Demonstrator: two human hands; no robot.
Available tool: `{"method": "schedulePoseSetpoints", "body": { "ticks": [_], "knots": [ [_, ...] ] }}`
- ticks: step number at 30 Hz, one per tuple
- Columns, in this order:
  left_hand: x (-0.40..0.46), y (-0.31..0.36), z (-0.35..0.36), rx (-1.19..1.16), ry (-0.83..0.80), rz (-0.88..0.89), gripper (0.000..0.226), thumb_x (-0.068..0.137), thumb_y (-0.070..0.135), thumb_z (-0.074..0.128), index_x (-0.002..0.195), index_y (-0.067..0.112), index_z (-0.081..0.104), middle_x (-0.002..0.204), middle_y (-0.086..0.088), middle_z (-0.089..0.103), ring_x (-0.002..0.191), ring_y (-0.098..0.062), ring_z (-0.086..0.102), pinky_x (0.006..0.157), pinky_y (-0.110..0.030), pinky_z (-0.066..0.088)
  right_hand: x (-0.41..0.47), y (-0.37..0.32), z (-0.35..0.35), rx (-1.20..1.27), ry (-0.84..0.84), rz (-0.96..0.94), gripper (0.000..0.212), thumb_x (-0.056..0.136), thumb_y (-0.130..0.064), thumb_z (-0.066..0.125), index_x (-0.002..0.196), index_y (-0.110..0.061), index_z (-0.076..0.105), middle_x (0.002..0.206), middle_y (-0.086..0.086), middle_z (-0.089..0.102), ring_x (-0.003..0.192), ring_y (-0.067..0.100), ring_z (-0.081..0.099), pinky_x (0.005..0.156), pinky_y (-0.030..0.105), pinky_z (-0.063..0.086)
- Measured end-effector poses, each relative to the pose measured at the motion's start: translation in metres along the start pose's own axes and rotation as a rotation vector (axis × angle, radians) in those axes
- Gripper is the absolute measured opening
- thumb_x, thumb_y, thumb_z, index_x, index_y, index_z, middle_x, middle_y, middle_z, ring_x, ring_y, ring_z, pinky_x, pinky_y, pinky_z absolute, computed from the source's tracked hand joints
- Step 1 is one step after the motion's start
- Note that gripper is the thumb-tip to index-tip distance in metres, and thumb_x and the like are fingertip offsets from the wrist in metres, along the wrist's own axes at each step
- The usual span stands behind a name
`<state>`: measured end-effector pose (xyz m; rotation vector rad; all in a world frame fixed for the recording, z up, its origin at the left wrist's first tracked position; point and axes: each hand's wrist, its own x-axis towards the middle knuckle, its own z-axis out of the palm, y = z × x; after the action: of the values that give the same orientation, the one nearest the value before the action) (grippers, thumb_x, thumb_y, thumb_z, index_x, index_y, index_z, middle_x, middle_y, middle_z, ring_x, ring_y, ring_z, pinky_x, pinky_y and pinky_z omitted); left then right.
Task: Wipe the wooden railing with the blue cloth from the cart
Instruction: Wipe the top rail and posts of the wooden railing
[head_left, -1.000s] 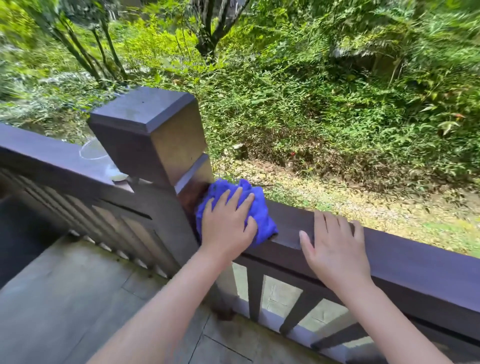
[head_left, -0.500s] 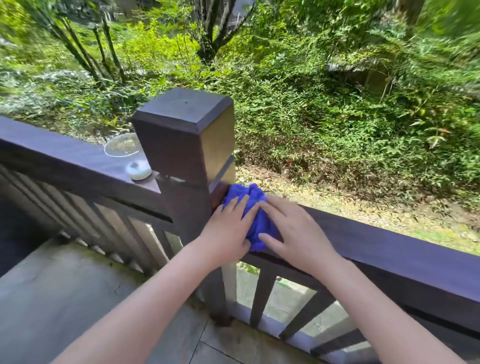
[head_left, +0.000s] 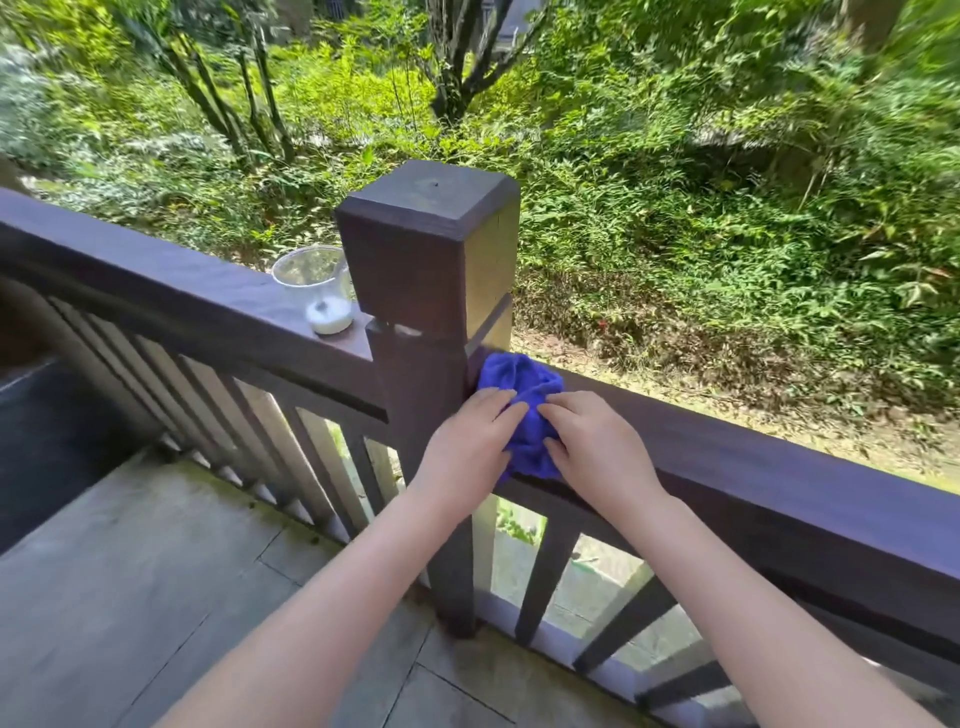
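A bunched blue cloth (head_left: 523, 395) lies on the top of the dark wooden railing (head_left: 769, 467), right against the square post (head_left: 426, 260). My left hand (head_left: 467, 441) presses on the cloth's left side, fingers curled over it. On the cloth's right side rests my right hand (head_left: 592, 441), fingers gripping its lower edge. Both hands hold the cloth down on the rail. The cart is not in view.
A clear plastic cup (head_left: 317, 286) with something white at its bottom stands on the left rail beside the post. Slats run below both rails. Grey floor tiles (head_left: 156, 597) lie underfoot. Beyond the railing is a slope of green plants and trees.
My right hand moved from the bare rail onto the cloth and now grips it with the left. The view has shifted, so the post and the cup appear further right.
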<state>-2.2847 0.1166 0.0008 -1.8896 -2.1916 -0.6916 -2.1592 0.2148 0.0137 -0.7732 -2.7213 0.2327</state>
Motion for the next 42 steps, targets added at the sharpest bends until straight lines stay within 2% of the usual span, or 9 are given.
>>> {"method": "schedulePoseSetpoints", "body": {
  "ticks": [4,10,15,18,24,30,33,37,42],
  "knots": [
    [-0.012,0.002,-0.011,-0.084,-0.085,-0.098,0.04,0.075,0.003,0.061,0.115,0.008,0.059,0.121,-0.009,0.059,0.116,-0.026,0.049,0.08,-0.043,0.054,-0.006,-0.007,0.0,-0.041,-0.003,-0.064,0.021,0.087,-0.011,0.046,0.1,-0.003,0.061,0.106,0.009,0.062,0.106,0.027,0.05,0.07,0.041,0.052],
    [-0.024,-0.008,-0.036,-0.141,-0.259,-0.161,0.037,0.078,0.01,0.059,0.115,0.016,0.06,0.115,0.0,0.064,0.111,-0.02,0.054,0.095,-0.037,0.045,-0.009,-0.023,-0.009,-0.005,-0.13,-0.116,0.022,0.083,-0.024,0.051,0.101,-0.015,0.061,0.099,0.003,0.061,0.102,0.023,0.051,0.074,0.037,0.05],
    [-0.021,-0.005,-0.059,-0.268,-0.374,-0.178,0.028,0.071,0.018,0.067,0.098,0.025,0.065,0.088,0.011,0.065,0.081,-0.006,0.059,0.067,-0.01,0.042,-0.015,-0.021,-0.032,0.13,-0.221,-0.084,0.02,0.077,-0.03,0.059,0.095,-0.024,0.064,0.09,-0.001,0.065,0.09,0.022,0.057,0.071,0.033,0.048],
    [-0.007,0.006,-0.068,-0.31,-0.461,-0.144,0.025,0.068,0.021,0.069,0.092,0.029,0.065,0.088,0.014,0.065,0.075,0.008,0.056,0.06,-0.001,0.039,-0.026,-0.013,-0.049,0.197,-0.237,-0.031,0.015,0.073,-0.028,0.062,0.087,-0.023,0.066,0.075,-0.005,0.062,0.076,0.018,0.056,0.07,0.038,0.052],
    [0.031,0.044,-0.066,-0.306,-0.673,0.03,0.028,0.068,0.023,0.065,0.091,0.038,0.061,0.095,0.014,0.066,0.088,-0.006,0.063,0.075,-0.022,0.053,-0.061,0.015,-0.08,0.241,-0.223,0.153,0.013,0.073,-0.028,0.064,0.083,-0.023,0.068,0.067,-0.012,0.056,0.062,0.002,0.05,0.056,0.023,0.04],
    [0.052,0.111,-0.051,-0.301,-0.799,0.253,0.027,0.071,0.024,0.067,0.091,0.04,0.057,0.094,0.017,0.062,0.09,-0.006,0.061,0.073,-0.022,0.051,-0.125,0.039,-0.119,0.185,-0.19,0.355,0.015,0.073,-0.028,0.068,0.085,-0.021,0.069,0.076,-0.005,0.063,0.071,0.009,0.054,0.055,0.014,0.037],
    [0.058,0.16,-0.05,-0.295,-0.81,0.4,0.027,0.073,0.02,0.067,0.097,0.033,0.061,0.097,0.012,0.063,0.093,-0.011,0.062,0.071,-0.017,0.048,-0.166,0.047,-0.146,0.141,-0.154,0.456,0.016,0.073,-0.028,0.068,0.086,-0.019,0.069,0.08,-0.002,0.064,0.075,0.013,0.054,0.054,0.016,0.037],
    [0.06,0.238,-0.054,-0.282,-0.785,0.577,0.028,0.074,0.019,0.067,0.101,0.026,0.063,0.103,0.005,0.065,0.098,-0.013,0.061,0.085,-0.027,0.051,-0.231,0.056,-0.189,0.088,-0.084,0.601,0.014,0.073,-0.028,0.068,0.084,-0.02,0.068,0.07,-0.014,0.057,0.065,0.002,0.049,0.053,0.009,0.038],
    [0.039,0.345,-0.059,-0.306,-0.721,0.779,0.027,0.074,0.018,0.067,0.1,0.026,0.066,0.104,0.003,0.068,0.098,-0.016,0.062,0.085,-0.027,0.051,-0.33,0.062,-0.241,0.026,-0.001,0.778,0.009,0.071,-0.026,0.069,0.078,-0.021,0.068,0.064,-0.014,0.057,0.06,0.002,0.049,0.051,0.012,0.036]
  ]
}}
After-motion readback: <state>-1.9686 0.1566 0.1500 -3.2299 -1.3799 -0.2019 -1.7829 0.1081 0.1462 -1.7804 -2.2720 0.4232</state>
